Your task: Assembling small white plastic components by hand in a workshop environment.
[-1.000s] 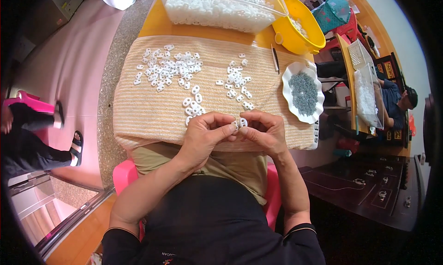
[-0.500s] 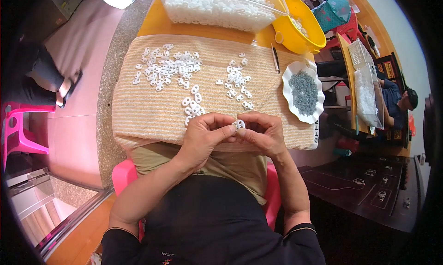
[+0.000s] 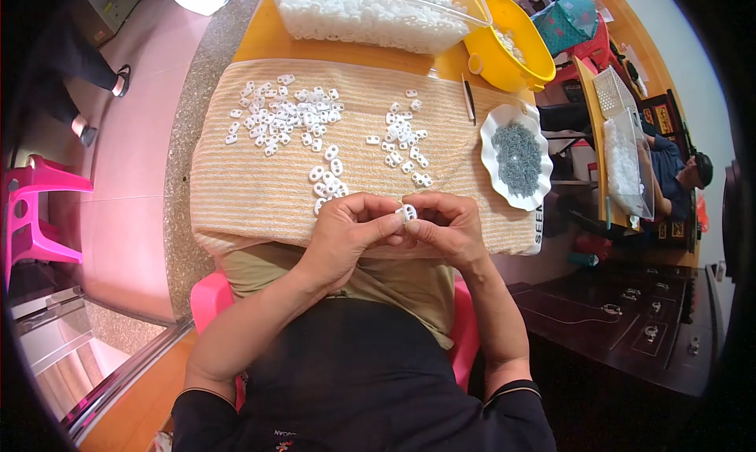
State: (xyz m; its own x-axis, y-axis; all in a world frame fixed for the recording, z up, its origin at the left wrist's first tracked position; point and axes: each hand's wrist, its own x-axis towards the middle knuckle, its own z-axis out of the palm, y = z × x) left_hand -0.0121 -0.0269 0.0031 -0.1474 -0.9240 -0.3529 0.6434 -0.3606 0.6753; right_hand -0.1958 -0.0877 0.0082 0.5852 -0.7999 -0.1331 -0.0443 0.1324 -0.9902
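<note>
Between the fingertips of both hands is a small white plastic piece with two holes (image 3: 409, 213), held just above the near edge of the towel. My left hand (image 3: 354, 230) pinches it from the left, and my right hand (image 3: 446, 225) pinches it from the right. The fingers hide part of it. Close to my left hand lies a small group of rounded white two-holed pieces (image 3: 327, 186). Farther off on the towel are a large heap of small white pieces (image 3: 287, 115) at the left and a smaller heap (image 3: 402, 133) near the middle.
A striped towel (image 3: 236, 192) covers the near tabletop. At the right lie a white scalloped dish (image 3: 490, 137) of grey-blue small parts and a dark pen-like tool (image 3: 470, 101). Behind stand a clear bin (image 3: 378, 35) of white pieces and a yellow basket (image 3: 535, 58). A co-worker (image 3: 681, 176) sits far right.
Both hands stay in place, with the white piece turned slightly between the fingertips. At the far left, another person's legs have moved away.
</note>
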